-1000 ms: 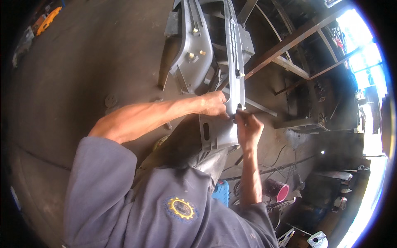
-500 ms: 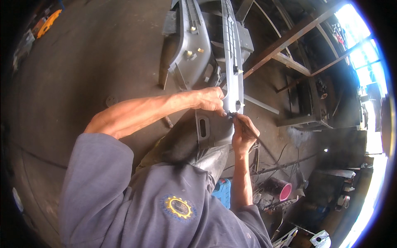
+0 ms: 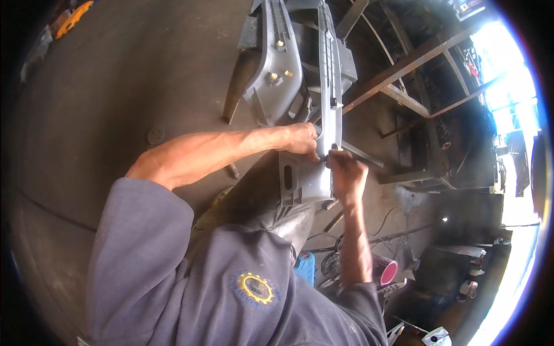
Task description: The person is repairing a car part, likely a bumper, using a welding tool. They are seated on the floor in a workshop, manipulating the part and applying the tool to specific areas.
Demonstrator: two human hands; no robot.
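A long grey plastic trim panel point(image 3: 314, 183) lies with its wide end over my thigh, its ribbed narrow arm reaching away from me. My left hand point(image 3: 301, 140) is curled on the panel's inner edge, thumb and fingers closed on it. Just to its right, my right hand point(image 3: 348, 171) is pinched at the panel's outer edge; whatever is between its fingertips is too small and hidden to make out. Pale clips sit along the panel. A second grey plastic trim panel point(image 3: 281, 86) with yellowish clips lies beyond, to the left.
A dark stand point(image 3: 249, 34) is under the far panels. Rusty metal framing point(image 3: 404, 69) stands at the right. On the floor to my right are a pink-rimmed bucket point(image 3: 389, 272), a blue case point(image 3: 306, 266) and loose cables. A round disc point(image 3: 155, 136) lies on the floor at left.
My right hand has turned and risen slightly along the panel's edge, and the dark thin shape that showed by it no longer shows. My left hand keeps its hold.
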